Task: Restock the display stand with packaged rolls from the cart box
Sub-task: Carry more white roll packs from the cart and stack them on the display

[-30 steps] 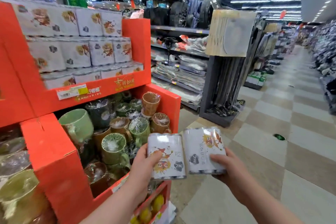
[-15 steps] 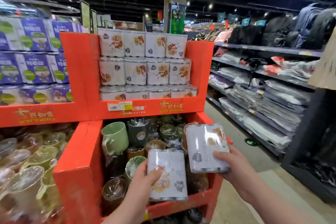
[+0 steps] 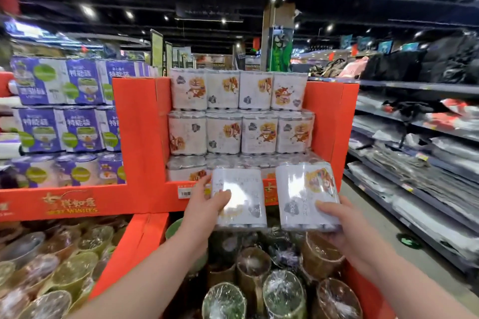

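My left hand (image 3: 204, 204) grips one white packaged roll pack (image 3: 239, 199) by its left edge, thumb on its front. A second white pack with an orange print (image 3: 307, 194) is held from below by my right hand (image 3: 342, 225), thumb across its lower front. Both packs hang upright side by side, just in front of the orange display stand (image 3: 141, 137). The stand's upper shelf carries stacked rows of the same white packs (image 3: 239, 111), and its lowest row sits right behind the two held packs. The cart box is out of sight.
Wrapped mugs (image 3: 259, 282) fill the stand's lower bin under my hands. To the left, purple packs (image 3: 64, 111) are stacked on a neighbouring orange stand. Grey shelving with folded goods (image 3: 414, 163) lines the aisle on the right, with bags (image 3: 427, 59) on top.
The view turned left and came closer to the stand. Both hands rose with their packs, from over the mug bin up to the front lip of the upper shelf.
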The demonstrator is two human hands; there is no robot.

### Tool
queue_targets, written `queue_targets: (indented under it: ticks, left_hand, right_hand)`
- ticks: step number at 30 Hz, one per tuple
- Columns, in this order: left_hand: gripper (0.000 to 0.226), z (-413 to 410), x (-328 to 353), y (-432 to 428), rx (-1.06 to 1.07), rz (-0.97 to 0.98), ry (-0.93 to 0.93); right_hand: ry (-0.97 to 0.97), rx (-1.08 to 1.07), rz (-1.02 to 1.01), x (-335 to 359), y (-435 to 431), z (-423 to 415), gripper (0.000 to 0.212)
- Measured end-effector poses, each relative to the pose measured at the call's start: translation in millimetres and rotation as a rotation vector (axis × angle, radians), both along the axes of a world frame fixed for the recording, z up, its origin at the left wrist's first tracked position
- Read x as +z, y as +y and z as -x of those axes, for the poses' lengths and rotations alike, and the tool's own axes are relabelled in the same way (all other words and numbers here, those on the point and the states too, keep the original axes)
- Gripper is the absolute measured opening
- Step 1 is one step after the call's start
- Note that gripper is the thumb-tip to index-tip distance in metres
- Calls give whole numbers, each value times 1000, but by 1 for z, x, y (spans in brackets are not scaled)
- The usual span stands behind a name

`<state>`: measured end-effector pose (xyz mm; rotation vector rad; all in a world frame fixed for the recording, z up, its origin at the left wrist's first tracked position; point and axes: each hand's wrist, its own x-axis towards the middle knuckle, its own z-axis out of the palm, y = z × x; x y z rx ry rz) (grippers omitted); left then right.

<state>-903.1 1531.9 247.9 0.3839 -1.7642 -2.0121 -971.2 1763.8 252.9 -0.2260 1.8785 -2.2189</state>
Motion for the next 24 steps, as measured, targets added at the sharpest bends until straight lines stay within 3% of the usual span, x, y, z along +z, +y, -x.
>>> queue_targets:
  ticks: [7, 17, 20, 24]
  left_hand:
    - [45, 87, 32, -19, -51, 131, -40]
    - [48, 148, 55, 2, 71, 361, -126]
    - [63, 154, 58, 13, 45, 313, -149]
    - [103, 158, 54, 19, -1, 367, -241]
  right_hand:
    - [37, -63, 72, 13, -14, 37, 32]
    - [56, 24, 66, 30, -4, 83, 29]
    - [69, 63, 63, 35, -5, 95, 33]
    - [77, 112, 59, 40, -7, 109, 32]
